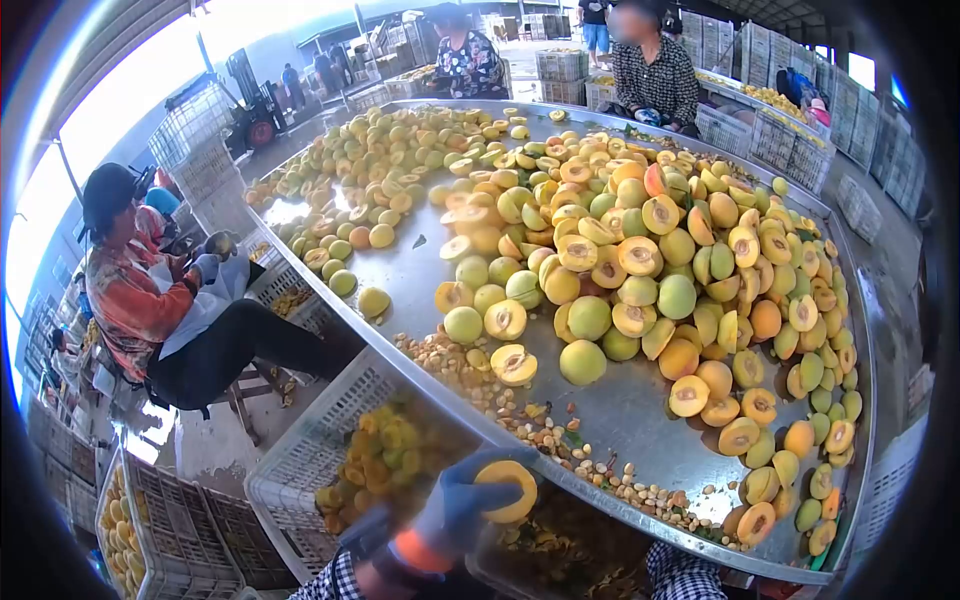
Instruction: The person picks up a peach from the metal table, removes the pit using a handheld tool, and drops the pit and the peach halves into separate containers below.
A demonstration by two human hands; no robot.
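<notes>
My left hand, in a blue-grey glove with an orange cuff, is just below the table's near edge. Its fingers are closed on a yellow peach half, whose round cut rim shows around them. A dark blurred shape lies beside the wrist; I cannot make out what it is. Only the checked right sleeve shows at the bottom, and the right hand is hidden. Under my left hand stands a white plastic crate holding peach pieces.
The metal table carries heaped whole and halved peaches. Loose pits line its near edge. A seated person works at the left, and two people are across the table. Another peach-filled crate stands lower left.
</notes>
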